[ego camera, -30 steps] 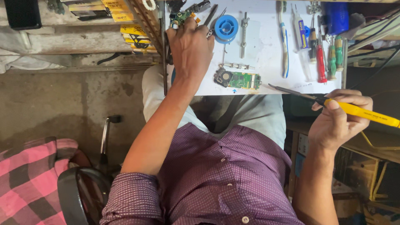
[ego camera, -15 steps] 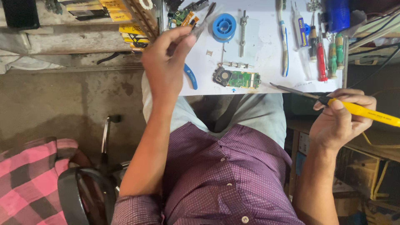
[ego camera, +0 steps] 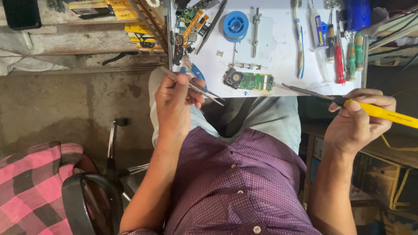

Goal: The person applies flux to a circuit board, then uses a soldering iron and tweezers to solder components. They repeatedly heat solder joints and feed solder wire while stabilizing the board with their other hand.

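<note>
Seen from the head camera, the left hand (ego camera: 174, 102) is closed around a pair of metal tweezers (ego camera: 193, 86), pinched between thumb and fingers; the long axis of the tweezers runs from the knuckles down toward the person's right, with the tips pointing at the near edge of the white worktop (ego camera: 278, 43) and stopping just short of it. The right hand (ego camera: 357, 122) is wrapped firmly around the yellow handle of a soldering iron (ego camera: 348, 103), whose long axis lies almost level; the dark metal tip points toward the left hand and overhangs the near corner of the worktop. Between the two hands, just beyond both tool tips, a green circuit board (ego camera: 250, 80) lies flat beside the near edge of the worktop, its long side parallel to that edge. Farther out from the hands lie a blue solder reel (ego camera: 235, 25), a toothbrush (ego camera: 299, 41), a syringe-type tube (ego camera: 317, 37) and a row of screwdrivers (ego camera: 342, 50), all with long axes pointing away from the person. Beyond the left hand, blue-handled pliers (ego camera: 196, 72) and loose phone parts (ego camera: 189, 21) crowd the worktop's left edge. Open room remains in the gap between the hands, above the person's lap, and on the bare white strip around the board. Outside the left elbow stands a chair (ego camera: 82, 191) draped with pink checked cloth (ego camera: 30, 182).
</note>
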